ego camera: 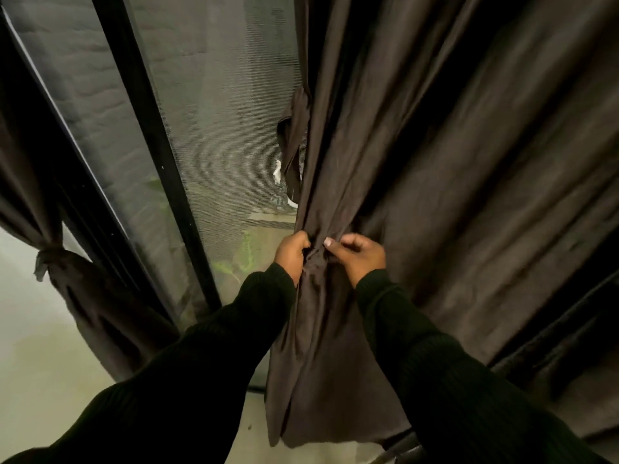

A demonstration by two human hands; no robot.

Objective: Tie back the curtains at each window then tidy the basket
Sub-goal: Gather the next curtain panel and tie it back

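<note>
Head view: left hand (292, 253) and right hand (360, 256) both pinch the bunched, matte brown curtain (435, 162).

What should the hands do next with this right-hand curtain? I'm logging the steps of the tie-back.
Probably pull the two ends apart to cinch the knot. The left hand and right hand each grip fabric at a bunched spot on the right curtain, which looks loosely gathered, while the left curtain already hangs tied.

Dark brown curtain (418, 162) — bunched mid-height, perhaps knotted — hanging right of window (217, 128).
</note>
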